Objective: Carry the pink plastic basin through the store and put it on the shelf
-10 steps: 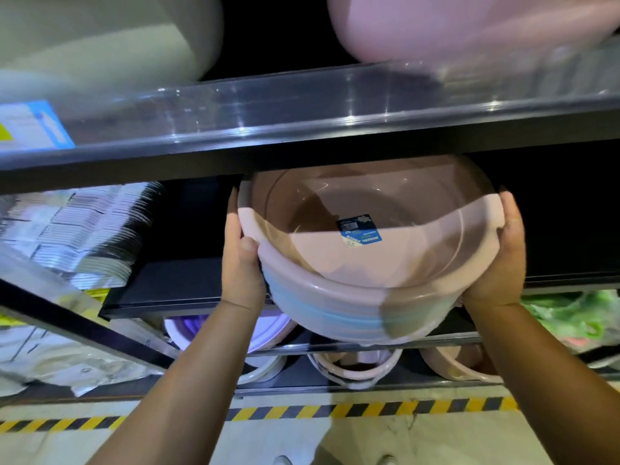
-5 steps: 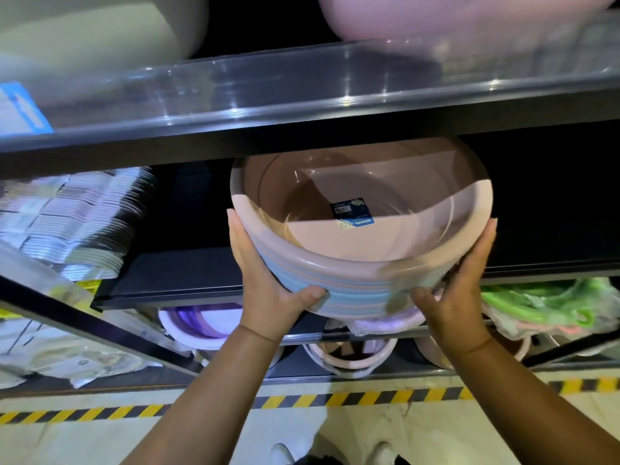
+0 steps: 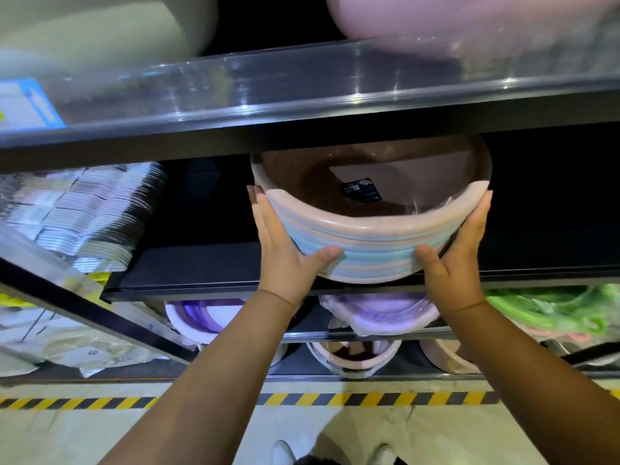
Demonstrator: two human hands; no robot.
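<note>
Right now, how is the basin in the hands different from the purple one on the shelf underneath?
The pink basin is held by the left hand and right hand at the black shelf; the purple basin sits untouched one level down. The pink basin shows stacked pink and blue rims; the purple basin shows white and purple. The pink basin has a dark label inside; none shows in the purple one. Both are round plastic.

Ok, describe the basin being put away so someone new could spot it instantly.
Find the dark middle shelf, under the clear-fronted one. The pink basin sits at its front edge between both hands, left hand and right hand. Unlike the basins below, it tops a pink-and-blue striped stack and has a dark sticker inside.
</note>
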